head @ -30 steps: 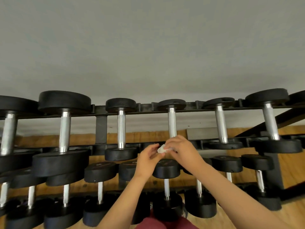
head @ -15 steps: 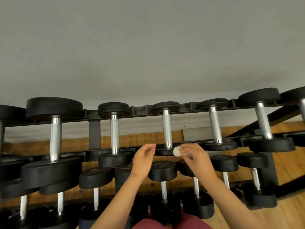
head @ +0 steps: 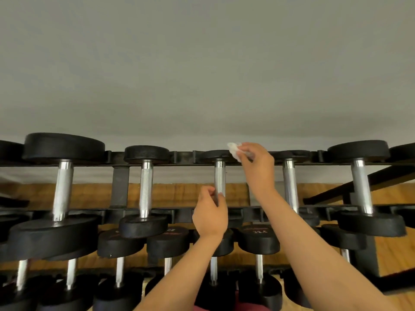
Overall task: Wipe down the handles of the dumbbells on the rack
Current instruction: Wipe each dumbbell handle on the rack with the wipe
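Black dumbbells with chrome handles lie in rows on a black rack (head: 120,187). My left hand (head: 211,214) grips the lower part of the middle dumbbell's handle (head: 219,176) on the top row. My right hand (head: 258,169) pinches a small white wipe (head: 234,150) up by that dumbbell's far head, just right of the handle's top end. The near head of this dumbbell is hidden behind my left hand.
More chrome handles stand to either side: one to the left (head: 146,187) and one to the right (head: 290,185). A lower row of dumbbells (head: 258,241) sits under my arms. A grey wall rises behind the rack, and wooden floor shows below.
My right hand rose with the wipe from the handle's lower end to the far head. My left hand moved onto the handle and closed round it.
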The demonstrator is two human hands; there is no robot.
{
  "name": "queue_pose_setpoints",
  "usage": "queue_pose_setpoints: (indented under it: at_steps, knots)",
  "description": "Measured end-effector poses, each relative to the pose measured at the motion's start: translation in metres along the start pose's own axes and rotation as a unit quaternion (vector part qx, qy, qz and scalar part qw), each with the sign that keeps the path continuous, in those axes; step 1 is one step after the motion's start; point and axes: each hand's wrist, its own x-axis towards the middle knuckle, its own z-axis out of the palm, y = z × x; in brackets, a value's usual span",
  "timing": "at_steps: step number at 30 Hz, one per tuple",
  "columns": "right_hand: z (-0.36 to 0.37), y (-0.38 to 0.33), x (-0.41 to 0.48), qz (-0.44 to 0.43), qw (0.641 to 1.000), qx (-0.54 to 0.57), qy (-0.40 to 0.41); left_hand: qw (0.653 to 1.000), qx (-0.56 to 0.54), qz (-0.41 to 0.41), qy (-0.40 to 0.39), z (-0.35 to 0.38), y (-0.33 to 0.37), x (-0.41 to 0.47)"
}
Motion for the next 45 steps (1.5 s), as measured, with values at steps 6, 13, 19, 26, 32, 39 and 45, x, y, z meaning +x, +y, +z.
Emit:
queue_pose_setpoints:
  at_steps: [6,13,19,26,32,39,45]
  knots:
    - [0.052,-0.017,0.011,-0.168,0.977,-0.081,-0.106,0.999,0.028,-0.023,0.022,0.001,0.002,0.001]
    - [0.013,0.022,0.006,-0.153,0.987,-0.009,-0.056,0.999,0.033,-0.026,0.029,0.004,0.000,0.001]
    - [0.030,0.005,0.006,-0.130,0.986,0.012,-0.100,0.998,0.042,-0.033,0.028,0.002,0.003,0.000]
    - [0.000,0.046,0.004,0.087,0.991,0.051,-0.083,0.998,0.038,-0.041,0.025,0.004,0.002,0.001]
    - [0.007,0.049,-0.003,0.180,0.974,0.088,-0.102,0.998,0.038,-0.040,0.025,0.003,0.004,0.000]
    - [0.028,0.035,-0.022,0.219,0.959,0.145,-0.108,0.998,0.044,-0.037,0.027,0.002,0.004,0.000]
    - [0.031,0.027,-0.018,0.304,0.885,0.331,-0.118,0.998,0.047,-0.034,0.026,0.002,0.005,0.000]
